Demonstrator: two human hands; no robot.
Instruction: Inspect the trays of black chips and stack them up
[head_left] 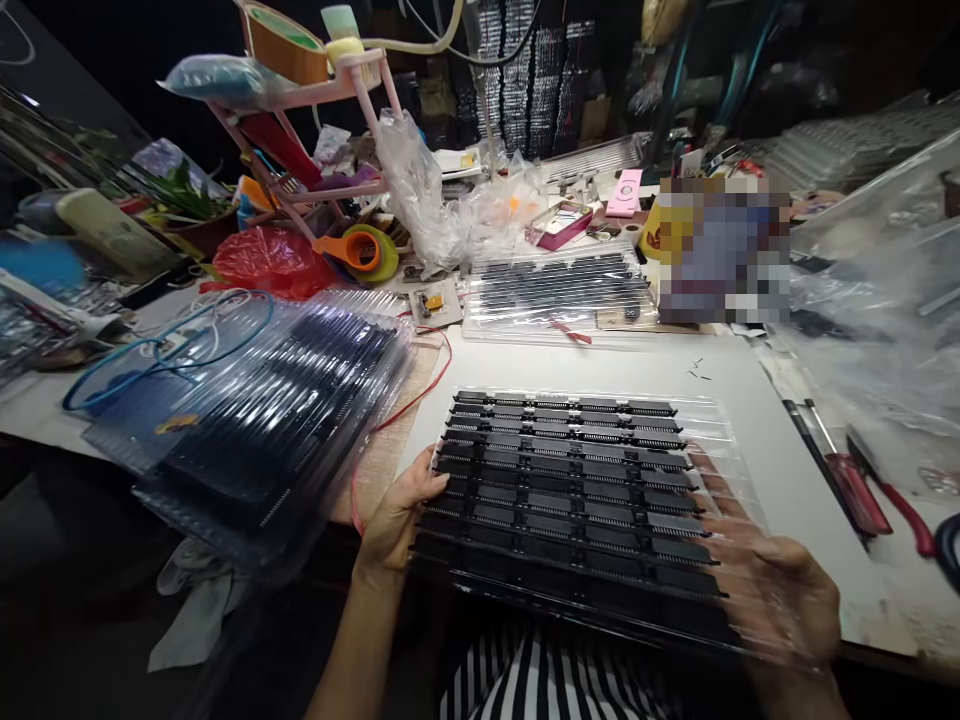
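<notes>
Between my two hands is a clear plastic tray (731,430) with rows of black pin connectors (566,490), held tilted above the front of the worktop. My left hand (401,510) grips its left edge, thumb on top and the other fingers mostly hidden below. On the right edge, my right hand (799,590) is closed around the plastic, and its fingers show through the clear tray from underneath. To the left lies a stack of similar trays (292,400) with dark parts inside. Beyond the held tray, another clear tray (559,285) holds dark parts.
Red-handled pliers (904,510) and a red-handled screwdriver (855,490) lie at the right. A blue cable (161,345) loops over the left stack. Behind stand a pink rack (367,100), an orange tape roll (360,250) and crumpled plastic bags (412,190). Small pins (699,370) lie scattered on the white surface.
</notes>
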